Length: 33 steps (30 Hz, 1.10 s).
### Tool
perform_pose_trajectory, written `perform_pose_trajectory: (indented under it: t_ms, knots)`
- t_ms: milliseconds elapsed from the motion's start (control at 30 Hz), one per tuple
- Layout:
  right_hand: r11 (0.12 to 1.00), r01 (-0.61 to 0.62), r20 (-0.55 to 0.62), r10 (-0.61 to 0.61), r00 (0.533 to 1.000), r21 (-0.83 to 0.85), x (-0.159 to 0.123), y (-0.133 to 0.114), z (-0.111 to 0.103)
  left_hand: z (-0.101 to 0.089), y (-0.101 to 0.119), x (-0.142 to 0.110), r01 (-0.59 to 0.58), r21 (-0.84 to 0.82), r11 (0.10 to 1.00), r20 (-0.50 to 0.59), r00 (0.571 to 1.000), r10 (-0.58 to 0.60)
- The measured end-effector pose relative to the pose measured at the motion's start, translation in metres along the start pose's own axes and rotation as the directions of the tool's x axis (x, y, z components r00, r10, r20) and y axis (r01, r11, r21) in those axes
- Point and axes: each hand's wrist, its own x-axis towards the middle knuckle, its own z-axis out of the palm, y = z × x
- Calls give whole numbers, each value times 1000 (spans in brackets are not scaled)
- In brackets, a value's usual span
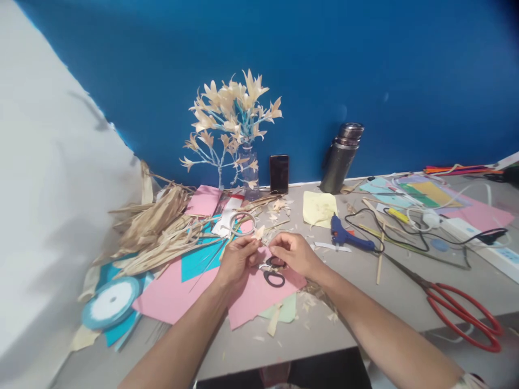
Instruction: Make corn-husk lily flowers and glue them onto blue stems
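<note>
My left hand (237, 261) is closed in a pinch, with a small pale husk flower (258, 233) showing at its fingertips. Close beside it, my right hand (298, 255) is also pinched; whatever its fingers hold is too small to make out. Below the fingers, small scissors (274, 279) with black handles lie on pink paper (174, 294). A roll of white tape (242, 231) sits just beyond my left hand. Behind, similar pale flowers on blue-wrapped stems (239, 108) stand in a clear bottle (250, 186).
Dried husks (154, 227) are heaped at left, near a ribbon spool (111, 302). On the right lie a blue glue gun (348, 236), large red-handled scissors (462, 310), cables and a power strip (482, 243). A phone (279, 173) and a flask (343, 159) stand by the wall.
</note>
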Motion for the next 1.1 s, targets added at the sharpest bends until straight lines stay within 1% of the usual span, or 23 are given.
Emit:
perform_pose_trajectory:
  t_ms: [100, 200, 267, 300, 333, 367, 433, 467, 500, 533, 567, 600, 733, 833, 967, 1033, 1100]
  knots:
    - [973, 67, -8, -70, 997, -219, 0, 2, 1, -1, 0, 0, 4, -1, 1000, -23, 1000, -4]
    - [866, 172, 18, -185, 983, -470, 0, 4, 2, -1, 2, 0, -2, -4, 1000, -19, 1000, 2]
    - [808, 213, 37, -232, 972, -549, -1, 4, 2, 0, 4, -1, -15, 16, 1000, -1, 1000, 15]
    - [804, 214, 37, -233, 972, -555, -1, 4, 2, 1, 6, -2, -19, 45, 999, 9, 1000, 19]
    - [826, 202, 27, -221, 975, -526, -1, 3, 2, 2, 7, -3, -27, 85, 996, 11, 1000, 26]
    - [868, 187, 15, -203, 979, -461, -1, 2, 1, 2, 8, -3, -42, 137, 990, 3, 999, 42]
    - [963, 150, -3, -154, 988, -222, -1, -1, -2, 4, 10, -4, -86, 253, 963, -24, 995, 95]
    - [990, 124, -4, -124, 992, -73, -2, -3, -4, 5, 10, -4, -112, 302, 947, -37, 991, 129]
    - [993, 98, 2, -98, 995, 62, -1, -5, -6, 6, 10, -4, -134, 340, 931, -41, 987, 157]
    - [985, 78, 9, -80, 997, 152, -1, -7, -8, 6, 9, -4, -150, 366, 919, -40, 983, 177]
    - [977, 69, 7, -72, 997, 200, -1, -8, -9, 7, 8, -5, -158, 384, 909, -33, 982, 185]
    - [976, 70, -4, -71, 997, 208, 0, -8, -10, 7, 6, -5, -162, 400, 902, -24, 982, 187]
    - [985, 92, -72, -82, 994, 143, 4, -2, -10, 8, 2, -7, -183, 464, 867, 21, 980, 196]
    - [980, 73, -107, -54, 993, 186, 5, 1, -10, 9, 1, -8, -184, 475, 861, 40, 981, 188]
    - [986, 44, -104, -27, 994, 163, 6, 1, -10, 9, -1, -8, -164, 461, 872, 32, 985, 168]
    - [987, 31, -137, -9, 991, 157, 6, 1, -11, 9, -2, -8, -142, 439, 887, 13, 988, 151]
    - [976, 27, -198, 17, 980, 218, 8, 0, -14, 10, -2, -8, -127, 400, 908, -23, 989, 148]
